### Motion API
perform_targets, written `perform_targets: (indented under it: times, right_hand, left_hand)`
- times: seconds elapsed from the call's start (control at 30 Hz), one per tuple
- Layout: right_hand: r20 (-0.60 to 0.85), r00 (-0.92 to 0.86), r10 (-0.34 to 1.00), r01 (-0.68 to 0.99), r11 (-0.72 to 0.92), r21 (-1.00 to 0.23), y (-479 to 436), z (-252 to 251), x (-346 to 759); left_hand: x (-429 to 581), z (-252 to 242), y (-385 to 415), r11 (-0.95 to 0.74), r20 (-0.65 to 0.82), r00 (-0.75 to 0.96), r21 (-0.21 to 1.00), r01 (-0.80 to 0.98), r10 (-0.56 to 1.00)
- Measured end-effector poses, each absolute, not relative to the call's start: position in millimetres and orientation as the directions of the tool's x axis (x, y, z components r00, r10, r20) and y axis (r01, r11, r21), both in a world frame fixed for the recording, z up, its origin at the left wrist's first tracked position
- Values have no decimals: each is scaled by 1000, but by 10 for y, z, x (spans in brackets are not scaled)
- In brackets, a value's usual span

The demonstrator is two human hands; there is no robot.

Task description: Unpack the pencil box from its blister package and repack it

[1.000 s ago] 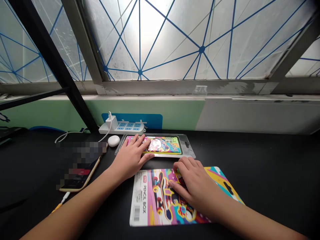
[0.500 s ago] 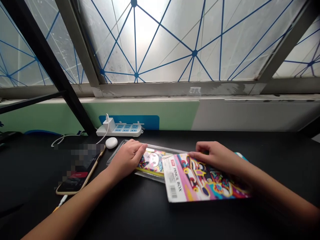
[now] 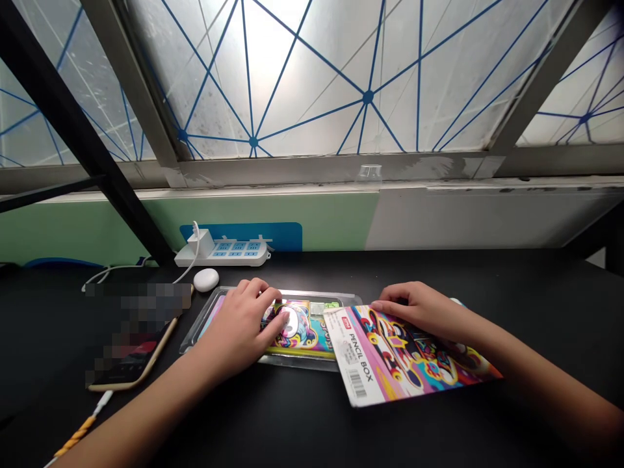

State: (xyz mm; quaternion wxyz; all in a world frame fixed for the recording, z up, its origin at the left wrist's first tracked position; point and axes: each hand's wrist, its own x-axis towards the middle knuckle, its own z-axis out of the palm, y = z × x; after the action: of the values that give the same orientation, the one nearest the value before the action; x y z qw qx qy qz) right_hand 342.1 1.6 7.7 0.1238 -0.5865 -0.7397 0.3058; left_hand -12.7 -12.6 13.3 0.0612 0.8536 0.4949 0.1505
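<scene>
Pencil box card (image 3: pixel 414 354), brightly printed and slanted, is in front of the person, its left end overlapping the right part of a clear plastic tray (image 3: pixel 305 362). The right hand (image 3: pixel 426 309) pinches the card's upper edge, thumb and curled fingers brought together on it. In the tray lies a colourful pencil box (image 3: pixel 299 328). The left hand (image 3: pixel 244 325) lies palm down over the box, fingers bent and slightly spread, resting on it rather than closed around it. Just behind the left hand, a white rounded case (image 3: pixel 205 280) stands on the black desk (image 3: pixel 292 422). Further left lies a phone (image 3: pixel 158 351), partly blurred out, with a cable (image 3: pixel 78 437) at its near end. Behind, against the wall, a white power strip (image 3: pixel 238 255) holds a plugged-in adapter (image 3: pixel 199 244), and a clear cup (image 3: pixel 369 172) sits by the window frame
</scene>
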Motion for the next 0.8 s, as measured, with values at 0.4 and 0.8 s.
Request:
perform_targets:
  times: [0.4,0.8]
  right_hand:
    - [-163,-165,973,820,43,-571,180,39,3702]
    - [-124,-103,987,766,-1,-642,96,171,3641]
  left_hand:
    - [-169,133,-85,-510,166,483,290,810,860]
    - [-147,105,-106,-499,211,454,299,813,866]
